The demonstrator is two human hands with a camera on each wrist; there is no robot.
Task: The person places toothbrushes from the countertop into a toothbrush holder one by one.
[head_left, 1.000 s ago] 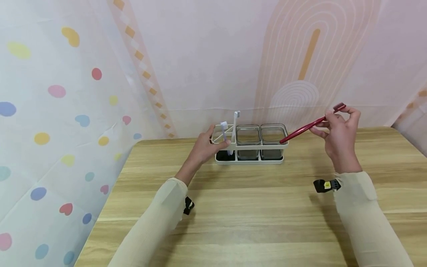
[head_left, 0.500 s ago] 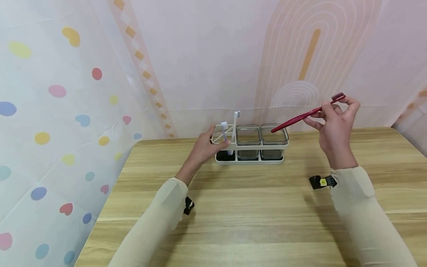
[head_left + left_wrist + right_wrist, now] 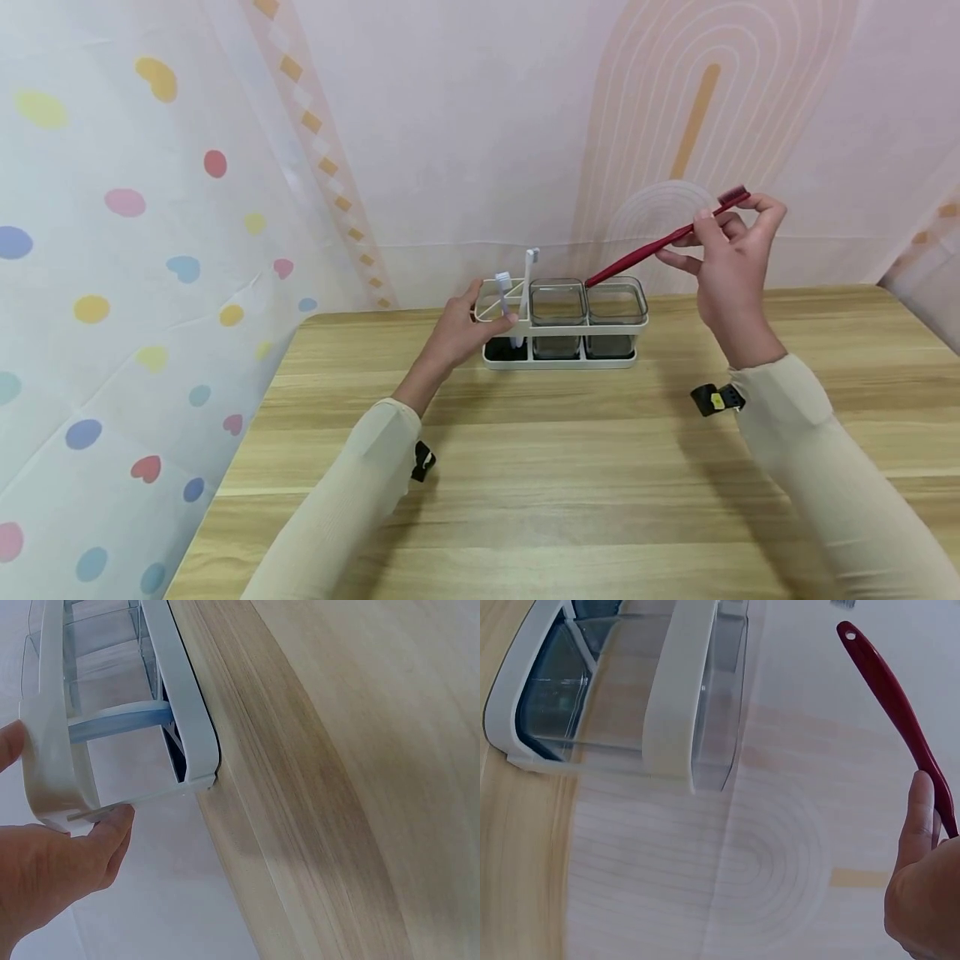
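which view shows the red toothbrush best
The head view: the whole red toothbrush shows, pinched near its bristle end by the right hand. The right wrist view shows only its handle; the left wrist view shows none of it.

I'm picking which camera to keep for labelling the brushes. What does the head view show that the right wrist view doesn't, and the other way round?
Only the head view shows the left hand gripping the white holder's left end, the two toothbrushes standing in it, and the bristles of the red toothbrush. Only the right wrist view shows the hole at the red handle's tip. Both show the right hand pinching the red toothbrush above the clear cups.
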